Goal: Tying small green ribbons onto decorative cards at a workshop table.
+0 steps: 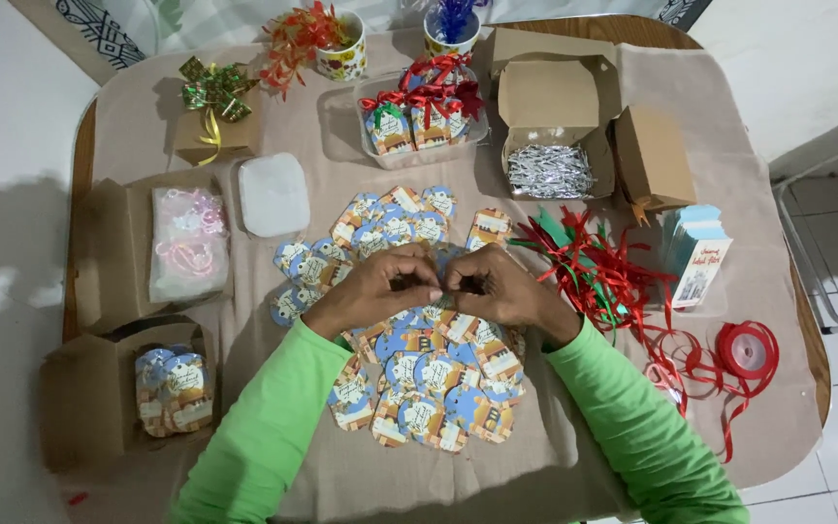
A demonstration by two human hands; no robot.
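Two hands meeting above the middle of the table [778,427], over a spread of paper tags [419,378]. Left hand [372,289] curled, fingertips pinched together on something small and dark, too small to tell. Right hand [501,291] curled the same way, fingertips pinched, touching the left's at the centre. Both in bright green sleeves [273,427]. Whatever is pinched sits right between the two sets of fingertips, just above the tags.

Tags blue and orange, round-topped, overlapping in a loose heap from the near edge up past the hands. More tags, tied with red bows, standing in a clear tray [424,121] beyond the heap. Just right of the tray, an open brown box [547,107] holding silver twist ties [550,172]. Beside it, a closed brown box [654,155], tilted. Loose red ribbon [598,267] tangled near the right hand, with a red spool [747,349] further right, close to the table edge. Pale blue card pack [695,252] upright between ribbon and closed box.

On the left: white lid [273,194], clear bag [188,243] lying on a flat box, and an open box [99,388] with more tags at the near corner. At the far edge, a gift box with a gold-green bow [213,107] and two mugs [346,53] stuffed with ribbon curls.
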